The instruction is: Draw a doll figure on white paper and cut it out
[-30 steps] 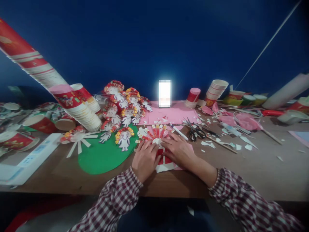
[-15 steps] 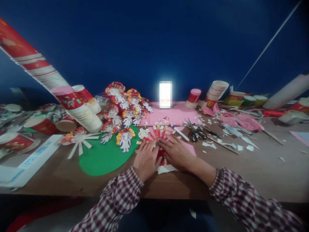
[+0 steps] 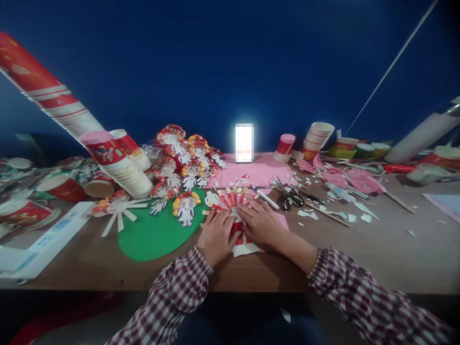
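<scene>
Cut red-and-white paper (image 3: 232, 197), its strips fanning at the far end, is lying on the bench (image 3: 391, 254) beneath and between the two hands, over pink paper (image 3: 283, 220). The left hand (image 3: 217, 235) is resting on its left side and the right hand (image 3: 262, 225) on its right, both palm down, fingers extended rather than closed. Beyond the right hand, one white pen (image 3: 266, 198) and one pair of scissors (image 3: 286, 192) are lying near each other. One green sheet (image 3: 154, 244) is lying left of the left hand; paper figures (image 3: 186, 208) along its far edge are overlapping too much for counting.
</scene>
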The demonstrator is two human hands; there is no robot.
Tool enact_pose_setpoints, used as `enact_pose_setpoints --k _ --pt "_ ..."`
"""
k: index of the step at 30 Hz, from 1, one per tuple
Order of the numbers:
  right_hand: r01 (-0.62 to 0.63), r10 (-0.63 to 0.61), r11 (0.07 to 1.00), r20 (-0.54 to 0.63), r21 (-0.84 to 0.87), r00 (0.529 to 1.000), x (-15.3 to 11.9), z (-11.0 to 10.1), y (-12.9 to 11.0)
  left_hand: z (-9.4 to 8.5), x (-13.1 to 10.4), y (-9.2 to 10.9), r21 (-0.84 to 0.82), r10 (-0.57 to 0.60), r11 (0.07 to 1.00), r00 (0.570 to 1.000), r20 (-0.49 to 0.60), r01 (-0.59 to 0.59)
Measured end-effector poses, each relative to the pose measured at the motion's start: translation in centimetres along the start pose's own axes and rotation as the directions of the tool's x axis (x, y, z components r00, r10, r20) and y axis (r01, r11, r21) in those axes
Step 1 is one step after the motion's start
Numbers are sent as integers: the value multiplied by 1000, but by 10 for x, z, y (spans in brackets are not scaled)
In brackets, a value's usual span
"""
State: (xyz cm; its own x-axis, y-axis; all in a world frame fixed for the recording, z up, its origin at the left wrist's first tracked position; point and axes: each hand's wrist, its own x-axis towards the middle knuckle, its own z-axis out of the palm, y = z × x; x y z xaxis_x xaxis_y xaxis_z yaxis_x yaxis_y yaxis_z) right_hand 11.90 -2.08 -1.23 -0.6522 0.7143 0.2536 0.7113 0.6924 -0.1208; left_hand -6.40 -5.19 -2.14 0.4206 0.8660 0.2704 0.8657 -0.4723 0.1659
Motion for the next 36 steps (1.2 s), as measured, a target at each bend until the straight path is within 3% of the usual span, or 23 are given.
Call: enact_pose_setpoints --k 5,11,19,28,36 --pt "-13 13 1000 25 -1 1000 -1 0 0 2 -1 0 -9 3 1000 999 -37 -3" --pt "-3 4 1000 -65 8 998 -5 -7 -3 2 -1 2 -8 -27 1000 999 -48 26" --pt "-4 3 1000 -42 -20 999 -2 -10 -6 4 1 0 37 -7 999 999 -53 9" --pt "-15 13 999 -61 -40 998 -4 -8 -10 -11 -5 10 144 -49 987 985 -162 73" --pt "-12 10 999 -54 -31 998 -3 -6 -7 -11 -7 10 173 -53 981 983 -175 83"
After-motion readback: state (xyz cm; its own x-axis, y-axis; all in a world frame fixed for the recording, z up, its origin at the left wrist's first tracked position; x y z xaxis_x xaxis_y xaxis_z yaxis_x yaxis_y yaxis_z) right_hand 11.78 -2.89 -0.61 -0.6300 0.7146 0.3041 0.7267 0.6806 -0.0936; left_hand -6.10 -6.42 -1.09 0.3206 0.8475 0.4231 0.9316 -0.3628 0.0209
